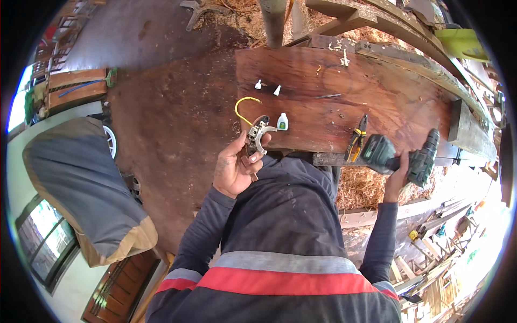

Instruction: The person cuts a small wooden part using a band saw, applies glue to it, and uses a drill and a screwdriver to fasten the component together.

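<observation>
In my left hand (pixel 236 166) is a small metal part with a curved, C-shaped bracket (pixel 260 138) and a short yellow wire (pixel 239 110) looping up from it. My fingers and thumb pinch it just over the near edge of the bench. On the right, my right hand (pixel 397 177) is wrapped round the grip of a dark green cordless drill (pixel 425 159), its chuck pointing away from me. Yellow-and-black pliers (pixel 357 139) lie on the bench between my hands. Close beyond the metal part is a small white bottle (pixel 283 122) with a green label.
On the wooden bench (pixel 318 129) lie two white nozzle caps (pixel 277 90) and a thin dark rod (pixel 328 96). Long timber beams (pixel 414 67) border its far right side. Wood shavings (pixel 358 188) cover the ground beneath. A covered bulky object (pixel 81 183) stands at left.
</observation>
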